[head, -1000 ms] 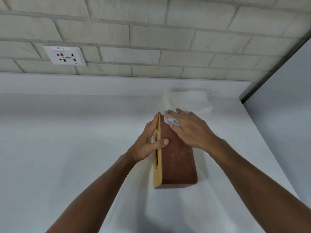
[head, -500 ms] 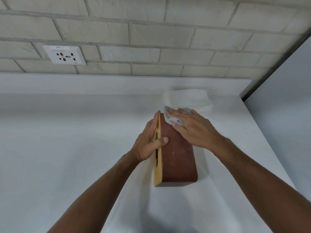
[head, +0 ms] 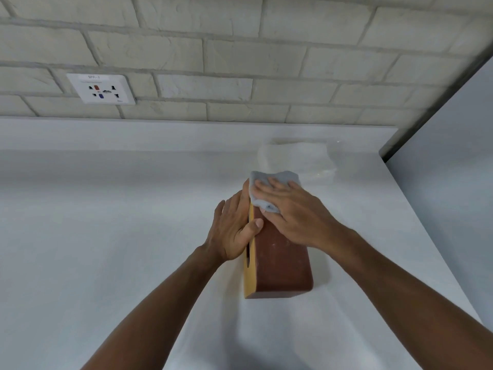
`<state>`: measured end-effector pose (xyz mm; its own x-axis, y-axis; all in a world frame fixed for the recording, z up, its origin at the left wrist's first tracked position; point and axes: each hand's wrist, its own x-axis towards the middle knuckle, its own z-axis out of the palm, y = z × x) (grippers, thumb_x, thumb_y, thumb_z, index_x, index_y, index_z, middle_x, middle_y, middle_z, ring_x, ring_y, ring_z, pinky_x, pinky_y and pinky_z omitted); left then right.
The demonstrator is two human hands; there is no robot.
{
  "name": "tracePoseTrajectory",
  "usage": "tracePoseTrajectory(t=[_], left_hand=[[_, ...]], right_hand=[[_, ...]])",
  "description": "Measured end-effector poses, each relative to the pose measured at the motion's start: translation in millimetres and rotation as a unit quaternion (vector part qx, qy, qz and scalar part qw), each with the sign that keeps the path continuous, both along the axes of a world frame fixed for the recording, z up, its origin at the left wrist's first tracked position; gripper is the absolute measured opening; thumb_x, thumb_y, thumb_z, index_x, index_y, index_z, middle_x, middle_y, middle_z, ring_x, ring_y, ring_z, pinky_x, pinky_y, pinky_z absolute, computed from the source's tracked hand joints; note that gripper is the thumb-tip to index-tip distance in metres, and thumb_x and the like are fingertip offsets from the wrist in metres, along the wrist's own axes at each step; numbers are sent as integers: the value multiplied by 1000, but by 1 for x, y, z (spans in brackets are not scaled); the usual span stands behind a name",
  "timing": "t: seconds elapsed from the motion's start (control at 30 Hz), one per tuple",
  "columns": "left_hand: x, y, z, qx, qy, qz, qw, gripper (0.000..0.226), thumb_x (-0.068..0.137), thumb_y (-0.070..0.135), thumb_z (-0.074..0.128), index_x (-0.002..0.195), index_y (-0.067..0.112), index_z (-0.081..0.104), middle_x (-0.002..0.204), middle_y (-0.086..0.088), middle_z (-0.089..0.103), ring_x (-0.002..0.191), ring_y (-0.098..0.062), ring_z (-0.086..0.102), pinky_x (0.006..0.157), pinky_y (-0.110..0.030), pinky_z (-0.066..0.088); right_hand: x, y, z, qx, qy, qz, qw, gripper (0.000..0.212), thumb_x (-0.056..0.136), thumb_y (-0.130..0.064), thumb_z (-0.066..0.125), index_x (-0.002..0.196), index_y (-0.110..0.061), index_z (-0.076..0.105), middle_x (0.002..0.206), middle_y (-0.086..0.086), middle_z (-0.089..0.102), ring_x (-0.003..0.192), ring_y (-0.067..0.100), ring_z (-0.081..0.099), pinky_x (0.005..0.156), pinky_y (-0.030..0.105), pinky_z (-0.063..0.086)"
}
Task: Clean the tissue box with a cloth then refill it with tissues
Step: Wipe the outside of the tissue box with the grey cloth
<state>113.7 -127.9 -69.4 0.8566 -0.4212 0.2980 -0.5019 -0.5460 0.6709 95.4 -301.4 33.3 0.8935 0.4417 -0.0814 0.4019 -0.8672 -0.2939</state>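
Standing on its long side on the white counter (head: 106, 236), the box (head: 282, 265) shows its brown face upward and its yellow slotted face to the left, near end closest to the camera. It has not shifted since the earlier frames. The left hand (head: 234, 231) steadies it as before: palm and fingers lie flat and extended against the yellow face, thumb hooked over the top edge onto the brown face, so the hand clasps the box loosely rather than closing round it. The right hand (head: 290, 212) lies palm down on the far part of the brown face, fingers spread and nearly straight, pressing the grey cloth (head: 272, 182) flat beneath them without gripping it. A second ago only a scrap of cloth showed under those fingers; now the hand has slid toward the far end and much more cloth shows, draping over the far top corner. Beyond the box, a pale tissue pack (head: 296, 158) lies on the counter, apart from the box. Farther back, a socket (head: 101, 89) sits in the brick wall (head: 266, 62).
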Motion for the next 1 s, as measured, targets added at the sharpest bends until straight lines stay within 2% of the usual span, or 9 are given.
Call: tracePoseTrajectory(t=[0.1, 0.2, 0.37, 0.53, 0.6, 0.7, 0.83, 0.93, 1.0], left_hand=[[1, 1, -1, 8, -2, 9, 1000, 97, 96, 78, 7, 164, 10, 21, 137, 1, 55, 112, -20, 54, 95, -49, 46], [-2, 2, 0, 24, 3, 22, 999, 97, 96, 79, 5, 166, 11, 12, 132, -4, 57, 112, -22, 54, 98, -54, 44], [-1, 4, -2, 53, 24, 21, 998, 101, 92, 82, 0, 165, 13, 17, 143, 0, 51, 122, -22, 51, 104, -60, 40], [-5, 5, 2, 55, 34, 30, 997, 103, 89, 84, -1, 167, 17, 5, 147, -1, 48, 133, -20, 44, 112, -62, 31], [-4, 4, 0, 55, 34, 30, 997, 103, 90, 84, -1, 167, 16, 9, 149, 0, 47, 135, -21, 44, 111, -62, 33], [-2, 4, -1, 55, 36, 24, 998, 104, 90, 85, -2, 163, 16, 26, 145, 3, 50, 130, -21, 47, 106, -62, 37], [-2, 4, 1, 55, 44, 22, 997, 101, 90, 83, 2, 167, 18, 10, 143, -2, 51, 130, -23, 47, 109, -62, 35], [-3, 5, 2, 57, 46, 22, 997, 101, 91, 83, 0, 161, 17, 30, 142, 0, 52, 129, -21, 47, 107, -61, 36], [-3, 5, 2, 59, 45, 21, 997, 100, 91, 83, -1, 158, 18, 35, 143, 1, 52, 129, -21, 47, 107, -61, 36]], right_hand=[[9, -20, -1, -34, 3, -33, 999, 47, 107, -40, 27, 154, -39, 22, 160, -17, 24, 151, 11, 14, 123, 43, 11], [19, -24, 2, -26, 11, -106, 994, 45, 107, -40, 27, 152, -38, 30, 160, -14, 26, 151, 15, 16, 120, 41, 12], [-2, -12, -6, -24, 2, 8, 1000, 52, 103, -44, 23, 155, -35, 22, 162, -16, 19, 151, 9, 9, 124, 41, 7], [24, -30, -3, -42, 12, -104, 994, 46, 106, -44, 25, 151, -39, 31, 160, -15, 28, 151, 14, 16, 123, 44, 13], [14, -13, -3, -13, 5, -52, 999, 45, 106, -40, 27, 151, -35, 34, 161, -13, 26, 151, 14, 15, 122, 44, 15], [-3, -7, -6, -17, 6, 29, 999, 56, 100, -45, 21, 154, -31, 25, 162, -13, 19, 151, 9, 9, 123, 39, 7], [21, -11, -2, -24, -4, -60, 998, 48, 104, -44, 23, 151, -37, 29, 160, -9, 32, 149, 16, 23, 121, 43, 19], [10, 4, -4, 13, -7, -13, 1000, 46, 105, -35, 31, 151, -30, 34, 161, -9, 27, 151, 14, 17, 122, 46, 14], [7, 3, 1, 4, 1, -10, 1000, 45, 106, -38, 32, 151, -37, 34, 162, -7, 24, 151, 13, 15, 122, 44, 10]])
